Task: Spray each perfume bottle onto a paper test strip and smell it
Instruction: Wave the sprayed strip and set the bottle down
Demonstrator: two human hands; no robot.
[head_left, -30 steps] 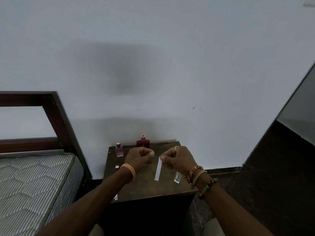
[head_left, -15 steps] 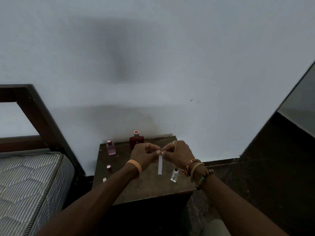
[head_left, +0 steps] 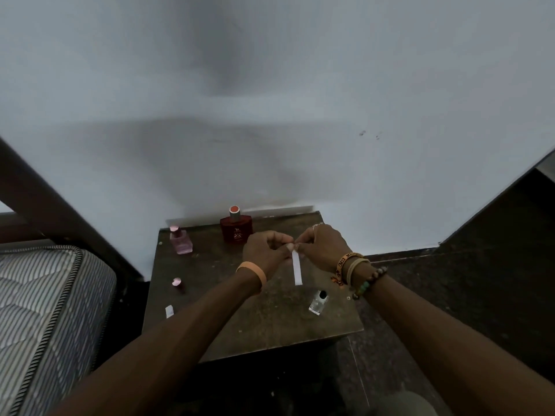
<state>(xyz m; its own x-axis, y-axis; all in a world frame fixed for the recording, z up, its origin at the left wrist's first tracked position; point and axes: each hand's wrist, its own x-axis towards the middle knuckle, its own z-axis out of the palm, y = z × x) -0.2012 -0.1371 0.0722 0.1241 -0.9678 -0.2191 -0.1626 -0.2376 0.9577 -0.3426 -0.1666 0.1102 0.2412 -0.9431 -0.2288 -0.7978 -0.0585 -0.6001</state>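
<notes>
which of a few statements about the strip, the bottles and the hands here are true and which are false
1. The left hand and the right hand both pinch the top of the paper strip. True.
2. The red bottle lies on its side. False: it stands upright at the back of the table.
3. The pink bottle stands left of the red bottle. True.
4. The right hand holds the clear bottle. False: it sits on the table near the right wrist.
</notes>
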